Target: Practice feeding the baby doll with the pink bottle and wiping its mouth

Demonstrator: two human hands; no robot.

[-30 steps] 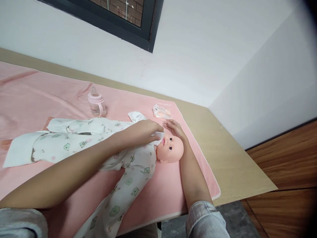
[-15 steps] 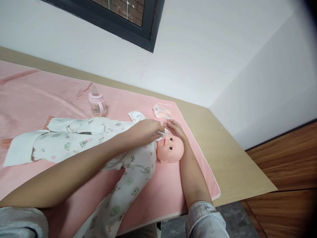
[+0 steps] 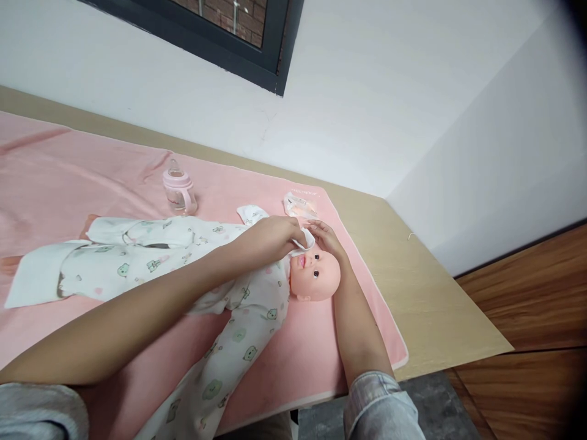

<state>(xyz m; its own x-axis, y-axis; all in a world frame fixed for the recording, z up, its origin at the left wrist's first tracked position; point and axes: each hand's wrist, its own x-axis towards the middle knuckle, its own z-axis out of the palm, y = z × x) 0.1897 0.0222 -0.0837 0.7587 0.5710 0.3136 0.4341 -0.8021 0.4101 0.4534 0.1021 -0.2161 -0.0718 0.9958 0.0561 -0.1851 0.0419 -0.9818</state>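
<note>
A baby doll [image 3: 323, 281] lies on its back on a pink blanket [image 3: 257, 382], dressed in a white printed outfit [image 3: 257, 318]. My left hand [image 3: 276, 235] reaches across its chest, fingers closed on a small white cloth [image 3: 306, 239] against the far cheek. Whether it is tissue or fabric, I cannot tell. My right hand [image 3: 326, 237] curves around the far side of the doll's head, its fingers stretched out and close to the cloth. The forearm passes beside the crown. Part of the doll's neck and chest is hidden behind my left hand and arm.
A pink-lidded baby bottle [image 3: 178, 190] stands upright beyond the doll's legs. Near my hands lies a clear plastic packet [image 3: 299, 205] on the blanket. The wooden table [image 3: 413, 305] extends right, with a white wall [image 3: 348, 110] and dark window frame [image 3: 270, 67] behind.
My left hand has shifted slightly up, and more of the white cloth shows at the cheek. The right hand and the doll stay nearly in place.
</note>
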